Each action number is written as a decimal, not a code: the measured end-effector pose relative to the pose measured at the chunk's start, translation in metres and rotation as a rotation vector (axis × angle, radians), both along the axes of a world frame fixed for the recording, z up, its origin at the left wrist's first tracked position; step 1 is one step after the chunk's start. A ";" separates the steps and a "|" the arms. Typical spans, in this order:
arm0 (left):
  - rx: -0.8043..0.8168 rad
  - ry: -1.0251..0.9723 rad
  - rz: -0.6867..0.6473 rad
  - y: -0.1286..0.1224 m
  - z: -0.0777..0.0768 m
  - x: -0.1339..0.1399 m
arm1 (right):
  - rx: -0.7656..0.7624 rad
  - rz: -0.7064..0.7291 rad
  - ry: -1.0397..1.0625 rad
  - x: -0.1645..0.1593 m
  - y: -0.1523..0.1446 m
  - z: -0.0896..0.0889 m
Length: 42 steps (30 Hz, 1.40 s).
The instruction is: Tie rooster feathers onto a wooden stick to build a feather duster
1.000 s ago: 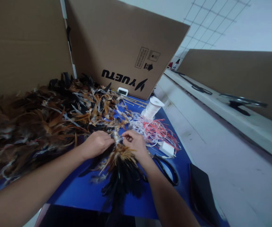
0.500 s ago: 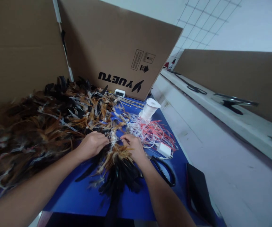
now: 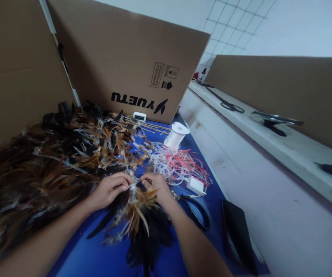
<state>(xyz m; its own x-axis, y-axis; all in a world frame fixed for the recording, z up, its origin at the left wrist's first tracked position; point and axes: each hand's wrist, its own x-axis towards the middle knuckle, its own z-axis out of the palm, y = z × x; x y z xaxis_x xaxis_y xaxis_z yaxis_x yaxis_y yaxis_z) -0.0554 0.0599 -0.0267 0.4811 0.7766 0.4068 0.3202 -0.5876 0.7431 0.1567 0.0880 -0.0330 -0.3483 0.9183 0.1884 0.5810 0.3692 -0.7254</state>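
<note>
A bundle of brown and black feathers [image 3: 139,219] lies over the blue tabletop, its pale quill end between my hands and the dark tips toward me. A thin string [image 3: 137,182] crosses the quill end. My left hand [image 3: 110,189] pinches closed at the left side of the binding, thumb against forefinger, on the string. On the other side, my right hand [image 3: 157,187] is closed on the string's other end, with fingertips bent inward. Whether the string is knotted is too small to tell.
Loose feathers [image 3: 53,169] are heaped at the left. A white spool [image 3: 177,135], red and white strips [image 3: 180,163], a white adapter [image 3: 195,186] and black-handled scissors [image 3: 202,219] lie right. Cardboard [image 3: 131,57] stands behind; a ledge [image 3: 241,119] runs along the right.
The view has shifted slightly right. Both hands have drawn a little closer together at the quill end, and the feather bundle has shifted a little toward me.
</note>
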 end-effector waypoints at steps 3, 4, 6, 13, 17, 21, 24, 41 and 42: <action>-0.100 -0.029 -0.057 -0.003 0.002 0.003 | -0.032 0.004 -0.017 -0.002 -0.001 0.002; -0.129 -0.036 -0.064 -0.003 0.003 0.004 | -0.038 0.007 -0.024 -0.003 -0.001 0.002; -0.186 -0.045 -0.055 -0.005 0.002 0.005 | -0.043 0.007 -0.028 -0.004 -0.001 0.003; -0.307 -0.059 0.081 -0.003 -0.001 0.007 | -0.026 -0.002 0.010 0.000 -0.004 0.009; -0.337 -0.021 0.131 -0.001 -0.005 0.009 | -0.152 -0.024 0.051 0.001 -0.007 0.013; -0.368 0.010 0.170 0.000 -0.012 0.011 | -0.284 -0.021 0.127 0.001 -0.007 0.013; -0.406 0.014 0.224 0.001 -0.015 0.012 | -0.322 -0.026 0.179 -0.001 -0.008 0.013; -0.458 -0.004 0.333 0.000 -0.018 0.018 | -0.229 -0.025 0.178 -0.002 -0.016 0.024; -0.452 0.003 0.341 0.000 -0.016 0.018 | -0.222 -0.028 0.173 -0.001 -0.017 0.025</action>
